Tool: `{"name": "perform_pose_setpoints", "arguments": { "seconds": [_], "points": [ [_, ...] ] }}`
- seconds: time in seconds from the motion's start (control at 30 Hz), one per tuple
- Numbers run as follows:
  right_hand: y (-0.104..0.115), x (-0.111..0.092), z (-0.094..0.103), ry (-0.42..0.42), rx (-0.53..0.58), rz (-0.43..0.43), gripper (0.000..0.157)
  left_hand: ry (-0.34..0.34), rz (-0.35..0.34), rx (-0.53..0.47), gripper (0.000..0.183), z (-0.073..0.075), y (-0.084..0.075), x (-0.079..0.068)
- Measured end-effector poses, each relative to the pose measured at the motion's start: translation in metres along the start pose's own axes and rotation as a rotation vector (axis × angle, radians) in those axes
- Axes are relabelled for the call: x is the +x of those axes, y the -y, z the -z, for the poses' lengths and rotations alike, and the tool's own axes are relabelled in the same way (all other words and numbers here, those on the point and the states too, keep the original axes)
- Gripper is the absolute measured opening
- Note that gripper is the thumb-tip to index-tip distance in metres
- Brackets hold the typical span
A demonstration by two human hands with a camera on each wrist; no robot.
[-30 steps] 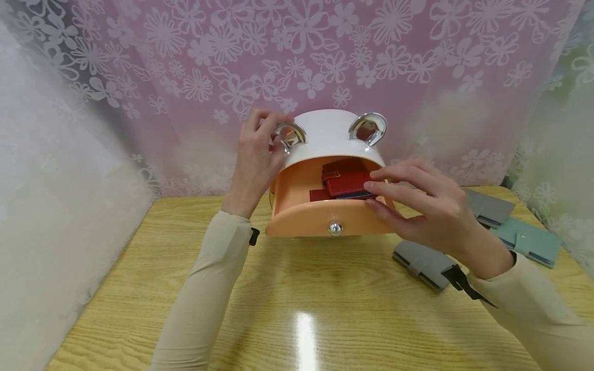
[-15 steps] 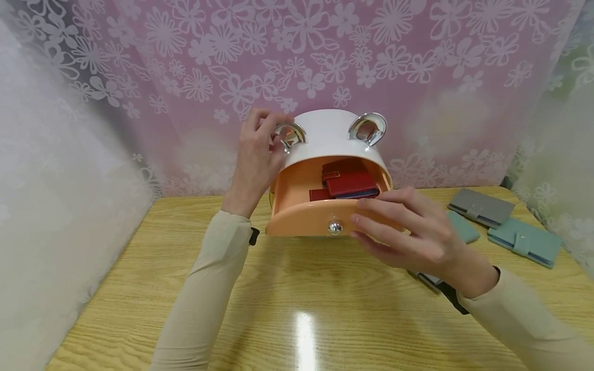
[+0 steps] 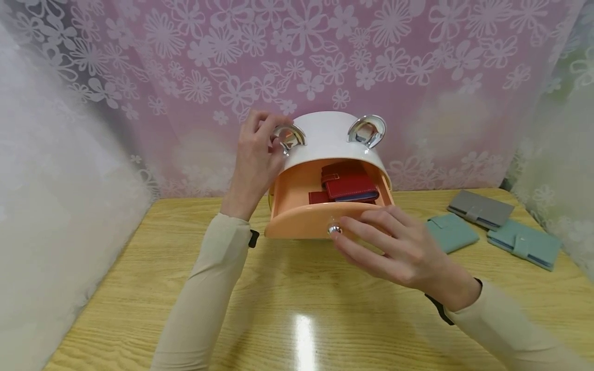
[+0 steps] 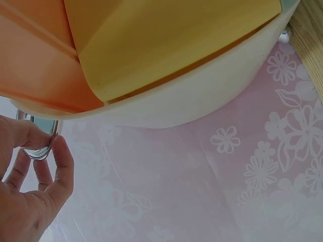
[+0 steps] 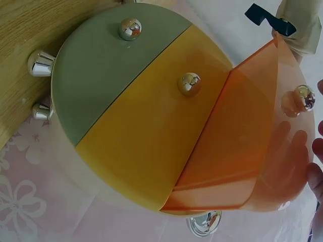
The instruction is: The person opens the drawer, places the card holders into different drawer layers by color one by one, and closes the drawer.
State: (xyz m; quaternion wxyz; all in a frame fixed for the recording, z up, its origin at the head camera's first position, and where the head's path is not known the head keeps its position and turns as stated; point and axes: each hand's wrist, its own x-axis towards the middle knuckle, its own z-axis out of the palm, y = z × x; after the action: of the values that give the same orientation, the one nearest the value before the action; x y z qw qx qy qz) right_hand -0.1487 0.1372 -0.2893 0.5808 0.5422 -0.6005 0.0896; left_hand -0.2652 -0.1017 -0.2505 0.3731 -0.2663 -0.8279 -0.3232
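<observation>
A rounded white drawer box [image 3: 327, 134] stands on the table with its orange top drawer [image 3: 297, 222] pulled out. Red card wallets [image 3: 351, 185] lie inside that drawer. My left hand [image 3: 254, 165] pinches the silver ring-shaped ear [image 4: 39, 150] at the box's upper left, thumb and fingers on either side. At the drawer front, my right hand [image 3: 402, 251] has its thumb and forefinger close around the silver knob [image 3: 332, 229]; the right wrist view shows the fingers [image 5: 317, 147] beside the knob, a little apart from it.
To the right lie a grey wallet [image 3: 480, 207] and two mint green wallets [image 3: 452, 233] [image 3: 524, 245]. Below the orange drawer are a shut yellow drawer [image 5: 146, 126] and a green one [image 5: 111, 65], each with a silver knob. A floral curtain [image 3: 185, 77] hangs behind.
My right hand has moved from the red wallets down and left along the drawer front to the knob. The left hand has kept its hold on the ear.
</observation>
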Motion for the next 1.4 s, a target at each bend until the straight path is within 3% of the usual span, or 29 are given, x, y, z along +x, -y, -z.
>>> {"name": "perform_pose_setpoints", "arguments": {
  "seconds": [0.27,0.37,0.87,1.4],
  "points": [
    [0.009,-0.012,0.001,0.200,-0.067,-0.044,0.023,-0.018,0.004,-0.026,0.024,0.000,0.001,-0.002],
    [0.011,-0.014,0.002,0.230,-0.084,-0.054,0.025,-0.010,0.011,-0.021,0.023,0.000,0.001,-0.002],
    [0.009,-0.015,-0.006,0.243,-0.087,-0.136,0.025,-0.004,0.022,-0.018,0.027,0.000,0.000,-0.002],
    [0.000,-0.016,-0.017,0.199,-0.123,-0.159,0.021,0.011,0.034,-0.018,0.034,0.001,-0.001,0.000]
  ]
}}
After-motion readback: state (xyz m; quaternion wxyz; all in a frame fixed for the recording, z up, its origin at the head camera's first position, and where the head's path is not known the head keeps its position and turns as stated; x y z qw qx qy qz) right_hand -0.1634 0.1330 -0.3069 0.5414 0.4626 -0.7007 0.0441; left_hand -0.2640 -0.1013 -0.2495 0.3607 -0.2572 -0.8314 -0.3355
